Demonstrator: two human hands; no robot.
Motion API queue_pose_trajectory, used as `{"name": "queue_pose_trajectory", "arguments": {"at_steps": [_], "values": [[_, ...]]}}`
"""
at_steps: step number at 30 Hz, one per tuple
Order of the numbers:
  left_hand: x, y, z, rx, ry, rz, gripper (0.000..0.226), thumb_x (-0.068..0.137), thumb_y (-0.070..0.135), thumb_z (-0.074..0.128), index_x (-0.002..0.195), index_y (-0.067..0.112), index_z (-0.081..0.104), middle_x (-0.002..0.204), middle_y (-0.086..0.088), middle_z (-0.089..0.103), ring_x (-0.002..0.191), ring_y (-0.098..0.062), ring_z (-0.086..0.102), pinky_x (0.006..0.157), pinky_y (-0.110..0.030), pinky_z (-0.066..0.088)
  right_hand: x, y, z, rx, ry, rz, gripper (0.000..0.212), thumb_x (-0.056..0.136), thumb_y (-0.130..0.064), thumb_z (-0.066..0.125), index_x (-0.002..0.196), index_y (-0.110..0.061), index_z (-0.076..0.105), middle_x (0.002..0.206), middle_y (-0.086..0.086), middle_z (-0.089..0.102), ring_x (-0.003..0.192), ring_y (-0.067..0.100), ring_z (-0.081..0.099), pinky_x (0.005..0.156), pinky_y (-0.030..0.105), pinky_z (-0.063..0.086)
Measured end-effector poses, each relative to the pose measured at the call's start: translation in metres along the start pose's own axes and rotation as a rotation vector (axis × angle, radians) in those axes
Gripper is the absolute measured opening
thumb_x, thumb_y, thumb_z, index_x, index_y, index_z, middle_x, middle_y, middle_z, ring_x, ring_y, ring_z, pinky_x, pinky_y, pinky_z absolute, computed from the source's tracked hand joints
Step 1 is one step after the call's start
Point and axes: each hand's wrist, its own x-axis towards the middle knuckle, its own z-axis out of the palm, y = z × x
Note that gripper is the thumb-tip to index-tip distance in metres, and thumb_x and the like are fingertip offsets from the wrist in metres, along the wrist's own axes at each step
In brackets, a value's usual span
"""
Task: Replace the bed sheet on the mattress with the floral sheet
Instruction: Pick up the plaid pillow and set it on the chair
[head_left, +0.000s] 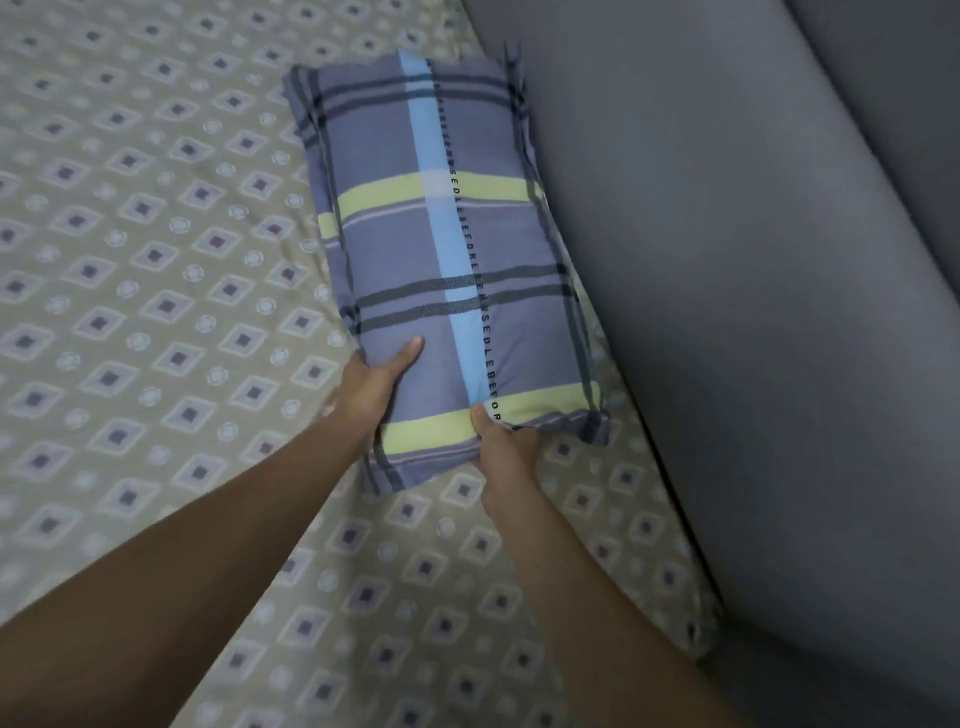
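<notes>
A plaid pillow (441, 249) in blue-grey with yellow and light-blue stripes lies on the bed next to the grey headboard. My left hand (371, 387) grips its near left corner, thumb on top. At the near edge, my right hand (506, 447) holds the pillow with its thumb pressed on the yellow stripe and the fingers hidden underneath. Covering the mattress is a beige bed sheet (156, 260) printed with diamonds and small circles. No floral sheet is in view.
A padded grey headboard (753, 312) runs along the right side of the bed, close against the pillow's right edge. The sheet's corner (691, 613) is tucked at the lower right where mattress meets headboard.
</notes>
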Motion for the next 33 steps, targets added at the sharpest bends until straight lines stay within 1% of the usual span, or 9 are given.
{"name": "queue_pose_trajectory", "arguments": {"at_steps": [4,10,14,16,18,21,26,29,33], "values": [[-0.05,-0.013,-0.027,0.119,0.075,0.017,0.047,0.081,0.031,0.088,0.12,0.013,0.069,0.114,-0.002,0.075,0.093,-0.011,0.075,0.074,-0.024,0.061,-0.047,0.034,-0.03,0.057,0.017,0.101,0.059,0.079,-0.012,0.088,0.129,-0.01,0.056,0.129,0.008,0.068,0.113,0.029,0.069,0.101,0.051,0.056],[-0.106,-0.027,-0.065,0.202,0.088,0.007,0.049,0.084,0.023,0.086,0.128,0.012,0.065,0.112,0.002,0.073,0.096,-0.011,0.072,0.091,-0.039,0.06,-0.091,0.056,-0.069,0.278,0.045,0.109,0.073,0.069,-0.022,0.097,0.132,-0.019,0.061,0.126,0.002,0.073,0.108,0.023,0.074,0.093,0.05,0.061],[-0.138,-0.046,-0.108,0.238,0.08,-0.062,0.078,0.07,0.045,0.093,0.135,0.014,0.064,0.126,-0.001,0.072,0.107,-0.021,0.073,0.092,-0.042,0.059,-0.098,0.047,-0.097,-0.027,0.192,-0.013,0.102,0.069,-0.037,0.097,0.153,-0.016,0.041,0.15,0.009,0.053,0.127,0.026,0.062,0.102,0.051,0.056],[-0.161,-0.055,-0.127,0.251,0.071,-0.078,0.066,0.074,0.039,0.09,0.131,0.016,0.065,0.121,0.001,0.074,0.103,-0.016,0.074,0.09,-0.04,0.06,-0.101,0.042,-0.103,-0.295,0.128,-0.127,0.113,0.072,-0.044,0.093,0.161,-0.025,0.026,0.162,0.005,0.037,0.141,0.026,0.047,0.115,0.047,0.045],[-0.185,-0.062,-0.142,0.263,0.054,-0.089,0.047,0.081,0.027,0.086,0.123,0.023,0.066,0.113,0.01,0.074,0.096,-0.006,0.074,0.084,-0.033,0.062,-0.099,0.034,-0.097,-0.477,-0.037,-0.165,0.105,0.073,-0.049,0.091,0.158,-0.027,0.033,0.156,0.003,0.046,0.137,0.025,0.052,0.113,0.046,0.047],[-0.204,-0.075,-0.161,0.324,0.0,-0.15,0.05,0.08,0.027,0.089,0.124,0.03,0.065,0.113,0.012,0.074,0.1,-0.01,0.073,0.084,-0.034,0.06,-0.092,0.026,-0.075,-0.566,-0.212,-0.128,0.097,0.073,-0.05,0.091,0.151,-0.027,0.039,0.147,0.0,0.055,0.127,0.024,0.059,0.108,0.048,0.051],[-0.153,-0.049,-0.161,0.226,0.102,-0.193,0.074,0.074,0.043,0.092,0.134,0.018,0.057,0.118,0.003,0.072,0.102,-0.019,0.072,0.091,-0.042,0.059,-0.076,0.023,-0.055,-0.615,-0.194,-0.209,0.108,0.071,-0.05,0.092,0.156,-0.023,0.032,0.149,0.0,0.052,0.129,0.025,0.057,0.109,0.049,0.049],[-0.124,-0.024,-0.151,0.198,0.086,-0.212,0.103,0.055,0.068,0.093,0.137,0.017,0.058,0.12,-0.001,0.074,0.101,-0.023,0.074,0.095,-0.048,0.059,-0.076,0.011,-0.058,-0.655,-0.258,-0.17,0.093,0.068,-0.044,0.096,0.145,-0.015,0.052,0.138,0.002,0.064,0.117,0.023,0.066,0.102,0.044,0.055],[-0.158,-0.003,-0.144,0.239,0.032,-0.238,0.094,0.053,0.07,0.093,0.125,0.018,0.065,0.11,-0.001,0.076,0.093,-0.024,0.076,0.089,-0.044,0.061,-0.111,-0.004,-0.078,-0.752,-0.28,-0.237,0.078,0.061,-0.046,0.097,0.126,-0.013,0.07,0.121,0.002,0.075,0.104,0.02,0.073,0.093,0.046,0.06]]}}
